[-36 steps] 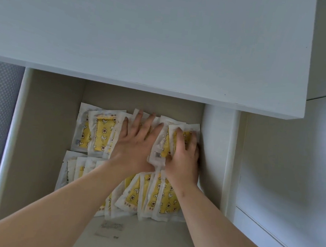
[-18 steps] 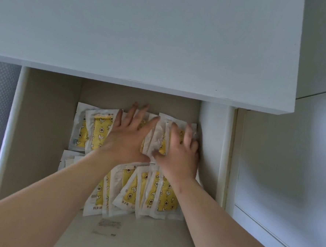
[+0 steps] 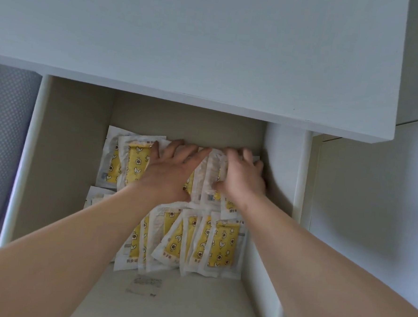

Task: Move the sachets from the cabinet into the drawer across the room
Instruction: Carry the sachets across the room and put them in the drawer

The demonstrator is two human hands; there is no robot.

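Currently: drawer (image 3: 66,149) open, sachets (image 3: 134,163) inside in 2 overlapping rows, far and near; left hand (image 3: 170,173) flat, fingers spread, pressing far row; right hand (image 3: 240,182) just beside it, fingers curled over far-right sachets.

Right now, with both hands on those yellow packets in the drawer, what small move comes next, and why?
Probably let go and draw back: the left hand lies flat on the back sachets, the right hand curls round them, and they already lie inside the drawer.

Both hands (image 3: 168,173) cover the rear sachets (image 3: 136,163).
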